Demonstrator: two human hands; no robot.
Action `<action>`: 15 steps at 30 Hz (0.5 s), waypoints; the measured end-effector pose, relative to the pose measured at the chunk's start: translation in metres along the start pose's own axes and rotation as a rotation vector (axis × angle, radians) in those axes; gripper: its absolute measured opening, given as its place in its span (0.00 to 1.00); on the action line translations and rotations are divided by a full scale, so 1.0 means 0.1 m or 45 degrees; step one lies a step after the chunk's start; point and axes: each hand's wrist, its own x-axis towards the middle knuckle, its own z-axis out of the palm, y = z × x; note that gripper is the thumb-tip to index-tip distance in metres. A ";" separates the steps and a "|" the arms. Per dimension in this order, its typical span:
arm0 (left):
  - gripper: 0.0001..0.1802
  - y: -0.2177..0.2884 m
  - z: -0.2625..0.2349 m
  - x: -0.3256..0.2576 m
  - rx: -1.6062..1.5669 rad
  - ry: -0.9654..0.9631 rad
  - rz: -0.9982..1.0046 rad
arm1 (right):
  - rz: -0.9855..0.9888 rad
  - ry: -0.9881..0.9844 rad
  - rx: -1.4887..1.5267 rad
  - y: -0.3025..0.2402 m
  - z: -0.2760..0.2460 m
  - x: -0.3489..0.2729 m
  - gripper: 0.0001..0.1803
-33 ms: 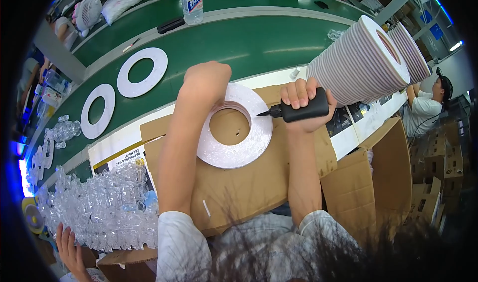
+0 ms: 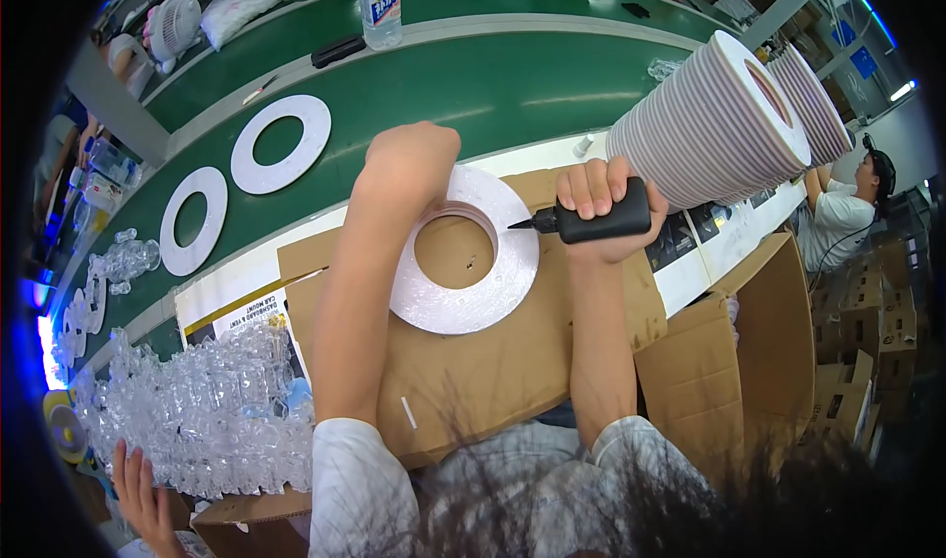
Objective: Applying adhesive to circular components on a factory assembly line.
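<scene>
My right hand (image 2: 599,203) is wrapped round a black squeeze bottle (image 2: 616,209). The bottle lies on its side, and its thin black nozzle points left, the tip over the right part of a white ring (image 2: 478,307). This flat, glossy ring seems to top a short stack on a brown cardboard sheet (image 2: 493,391). At the ring's upper left edge, my left hand (image 2: 414,164) is bent over at the wrist. Its fingers are hidden, so I cannot tell whether they grip the ring.
Two white rings (image 2: 305,159) lie on the green conveyor (image 2: 473,95). Tall ring stacks (image 2: 700,125) stand at the right, above an open carton (image 2: 759,322). Clear plastic parts (image 2: 207,410) are heaped at left, beside another person's hand (image 2: 143,494). A water bottle (image 2: 381,11) stands at the back.
</scene>
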 end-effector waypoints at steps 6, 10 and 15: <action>0.17 -0.01 0.17 0.08 0.026 0.174 0.089 | 0.021 -0.058 -0.098 -0.01 -0.03 0.02 0.21; 0.11 0.00 0.14 0.03 -0.009 0.211 0.109 | 0.023 -0.032 -0.108 0.02 -0.01 0.01 0.21; 0.15 0.03 0.10 0.04 0.018 0.144 0.097 | 0.036 -0.009 -0.123 0.02 -0.04 0.00 0.21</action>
